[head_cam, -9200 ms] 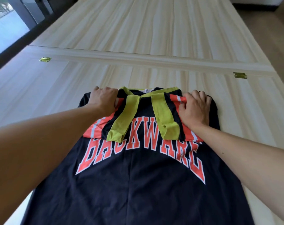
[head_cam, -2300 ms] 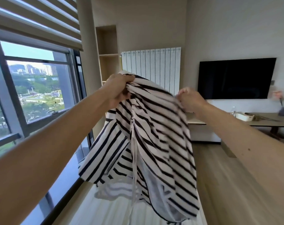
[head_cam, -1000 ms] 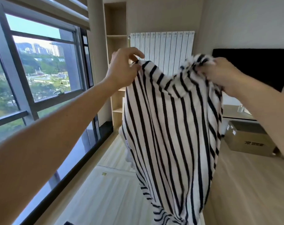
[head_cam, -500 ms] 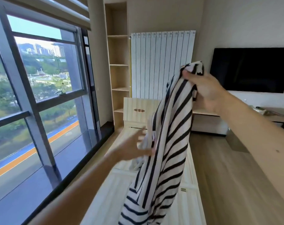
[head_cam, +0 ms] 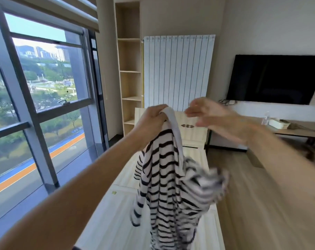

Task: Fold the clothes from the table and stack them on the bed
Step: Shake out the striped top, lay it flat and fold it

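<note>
A black-and-white striped shirt (head_cam: 169, 192) hangs in the air in front of me, over the pale wooden table (head_cam: 117, 210). My left hand (head_cam: 151, 121) grips the shirt by its white neckband at the top. My right hand (head_cam: 214, 116) is blurred, fingers spread, just right of the neckband and apart from the cloth. The shirt's lower right part swings out and is blurred. Its bottom runs out of the frame.
A large window (head_cam: 36, 109) runs along the left. Open wooden shelves (head_cam: 130, 83) and a white ribbed panel (head_cam: 178, 73) stand ahead. A black TV (head_cam: 275, 78) hangs on the right wall above a low desk (head_cam: 297, 130). Wooden floor lies to the right.
My left hand has taken the shirt's neckband and raised it. My right hand has let go of the shirt and now hovers open beside it. The shirt has turned, its stripes now horizontal.
</note>
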### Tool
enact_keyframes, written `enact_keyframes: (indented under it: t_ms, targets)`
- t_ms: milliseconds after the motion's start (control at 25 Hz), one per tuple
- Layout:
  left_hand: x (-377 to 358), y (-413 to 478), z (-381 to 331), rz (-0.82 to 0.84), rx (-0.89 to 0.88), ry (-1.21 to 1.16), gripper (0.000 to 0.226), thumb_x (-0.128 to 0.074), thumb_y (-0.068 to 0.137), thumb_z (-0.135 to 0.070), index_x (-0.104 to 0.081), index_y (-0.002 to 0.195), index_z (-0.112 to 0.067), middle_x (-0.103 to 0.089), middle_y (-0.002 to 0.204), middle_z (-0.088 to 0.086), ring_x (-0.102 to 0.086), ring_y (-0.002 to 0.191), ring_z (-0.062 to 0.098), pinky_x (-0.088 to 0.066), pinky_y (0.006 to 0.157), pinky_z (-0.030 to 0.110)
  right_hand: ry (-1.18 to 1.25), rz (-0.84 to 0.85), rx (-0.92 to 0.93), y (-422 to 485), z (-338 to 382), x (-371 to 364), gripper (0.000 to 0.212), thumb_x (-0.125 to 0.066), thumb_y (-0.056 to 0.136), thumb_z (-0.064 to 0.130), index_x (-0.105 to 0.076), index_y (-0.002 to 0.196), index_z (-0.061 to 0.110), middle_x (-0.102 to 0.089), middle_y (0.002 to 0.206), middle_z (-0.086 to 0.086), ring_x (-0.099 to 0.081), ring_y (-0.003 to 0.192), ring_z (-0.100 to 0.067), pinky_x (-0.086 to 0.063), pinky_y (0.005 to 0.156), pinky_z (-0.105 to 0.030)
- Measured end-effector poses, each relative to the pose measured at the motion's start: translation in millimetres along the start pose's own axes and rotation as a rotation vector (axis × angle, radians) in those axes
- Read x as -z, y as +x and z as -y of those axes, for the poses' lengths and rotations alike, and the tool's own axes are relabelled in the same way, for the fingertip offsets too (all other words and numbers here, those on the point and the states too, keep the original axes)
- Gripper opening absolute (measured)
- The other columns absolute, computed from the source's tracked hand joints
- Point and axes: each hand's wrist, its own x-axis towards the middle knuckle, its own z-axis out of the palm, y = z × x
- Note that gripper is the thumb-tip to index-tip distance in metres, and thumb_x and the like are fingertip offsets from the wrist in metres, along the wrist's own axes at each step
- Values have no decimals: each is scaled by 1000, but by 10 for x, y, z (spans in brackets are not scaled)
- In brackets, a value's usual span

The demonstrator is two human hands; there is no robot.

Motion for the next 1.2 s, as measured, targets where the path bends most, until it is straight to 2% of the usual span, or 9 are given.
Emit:
enact_keyframes:
  t_ms: [120,320,440,520,680,800,880,1040,1200]
  targets:
    - [-75,92,-303,128,-170,278,25,-49,93,-10,-67,76,-15,-64,71,3,-57,69,14,-44,68,31,-121,-22,-96,75,-207,-492,62,-82,82,29,-50,135,35,-60,138,8,-58,125,-5,-43,110,-30]
    - [225,113,-398,107,-387,702,17,-58,87,-9,-72,79,-15,-69,76,-2,-63,73,13,-50,73,25,-261,-85,-193,112,-561,-448,31,-74,86,4,-70,116,10,-75,114,-10,-71,106,-24,-53,101,-46]
    - [580,125,-391,88,-443,952,18,-54,83,-18,-62,72,-30,-58,66,-13,-56,64,12,-54,69,41,-435,-106,-181,113,-534,-343,26,-77,86,16,-70,110,8,-73,108,-17,-69,103,-35,-54,94,-44]
    - [768,118,-399,76,-437,1067,18,-49,81,-25,-56,67,-35,-55,62,-14,-56,62,16,-55,65,44,-447,-126,-130,112,-456,-302,41,-80,81,36,-68,109,8,-69,110,-23,-66,99,-39,-51,88,-49]
    - [1043,55,-394,33,-448,1238,13,-60,89,-25,-69,81,-21,-64,68,-4,-63,70,27,-55,66,41,-236,-141,-94,58,-325,-149,43,-82,80,36,-63,93,0,-70,97,-19,-65,87,-36,-50,86,-44]
    - [1261,-22,-278,-36,-426,1236,17,-63,96,-28,-73,88,-17,-71,76,4,-65,75,29,-55,72,42,-292,-311,-43,8,-162,28,27,-79,81,27,-57,71,14,-60,71,4,-54,74,-18,-40,71,-33]
    - [1359,-14,-126,-109,-376,1117,22,-60,97,-21,-74,85,-9,-73,78,11,-64,73,30,-53,80,43,-478,-503,30,-1,-53,136,37,-78,84,13,-48,65,23,-49,63,7,-44,66,-15,-33,62,-30]
    - [1459,2,216,-309,-33,660,27,-55,100,-11,-64,79,4,-55,66,17,-48,63,27,-41,65,35,-833,-755,90,-41,14,304,16,-68,86,4,-57,83,16,-55,75,2,-52,72,-20,-42,65,-30]
    - [1410,-77,294,-368,-6,451,24,-52,95,-23,-57,72,-18,-46,63,6,-41,58,19,-30,55,31,-868,-807,-117,-124,-201,458,20,-52,89,2,-65,93,16,-64,92,-6,-58,91,-26,-46,72,-33]
